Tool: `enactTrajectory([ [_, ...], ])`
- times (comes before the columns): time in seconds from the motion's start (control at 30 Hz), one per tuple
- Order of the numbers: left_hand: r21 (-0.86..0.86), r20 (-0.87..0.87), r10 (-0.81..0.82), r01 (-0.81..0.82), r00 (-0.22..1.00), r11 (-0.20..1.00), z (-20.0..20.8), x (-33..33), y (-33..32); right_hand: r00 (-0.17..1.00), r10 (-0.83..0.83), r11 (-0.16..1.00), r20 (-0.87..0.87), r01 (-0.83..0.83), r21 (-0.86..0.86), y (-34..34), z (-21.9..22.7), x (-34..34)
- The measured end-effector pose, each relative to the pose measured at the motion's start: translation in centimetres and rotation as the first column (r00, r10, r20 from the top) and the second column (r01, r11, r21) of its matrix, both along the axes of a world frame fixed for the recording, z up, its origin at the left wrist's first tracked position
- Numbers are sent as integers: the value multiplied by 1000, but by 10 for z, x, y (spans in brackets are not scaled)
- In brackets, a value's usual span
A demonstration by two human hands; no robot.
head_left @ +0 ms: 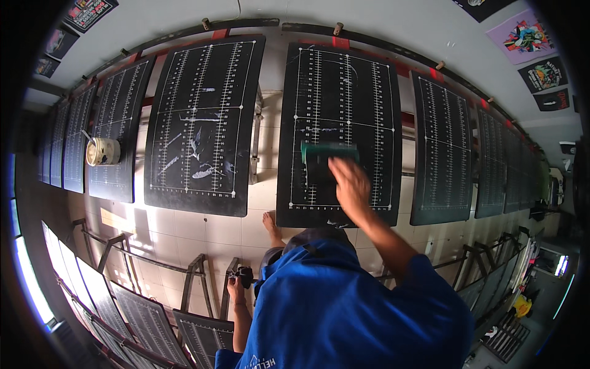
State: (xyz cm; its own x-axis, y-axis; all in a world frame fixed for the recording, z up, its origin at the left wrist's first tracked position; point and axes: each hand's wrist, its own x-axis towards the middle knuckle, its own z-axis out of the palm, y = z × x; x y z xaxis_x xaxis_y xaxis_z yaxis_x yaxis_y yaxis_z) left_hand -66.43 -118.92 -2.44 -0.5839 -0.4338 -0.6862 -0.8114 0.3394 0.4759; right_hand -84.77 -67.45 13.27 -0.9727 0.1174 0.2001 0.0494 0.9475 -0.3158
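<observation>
My right hand (351,187) reaches over a black printing board (372,80) marked with white ruler lines. Its fingers are closed on a wide green scraper (326,151), smeared by motion, which lies across the middle of the board; a dark area below it is partly covered by the hand. Low on the left, away from the boards, my left hand (236,290) grips a small black object (246,275) whose kind I cannot make out. Another black board (215,135), to the left, carries pale smears and scuffed patches.
A whitish tub (103,151) with a handle sticking out stands on a board further left. More black boards (442,154) line up to both sides along a dark rail (307,28). Behind me are metal frames (195,264) and further boards (147,317). Printed pictures (528,37) hang on the wall.
</observation>
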Motion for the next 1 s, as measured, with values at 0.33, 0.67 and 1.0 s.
enactTrajectory([
  [0.33,-42,-154,-19,13,988,999,1,2,-14,948,-138,971,-286,186,147,88,-16,-190],
  [0.67,-62,13,-18,19,1000,998,17,70,29,818,-576,780,0,549,302,147,12,-166],
  [1.0,-102,-71,48,-55,996,993,-14,110,-17,842,-539,832,-12,535,147,93,-2,-345],
])
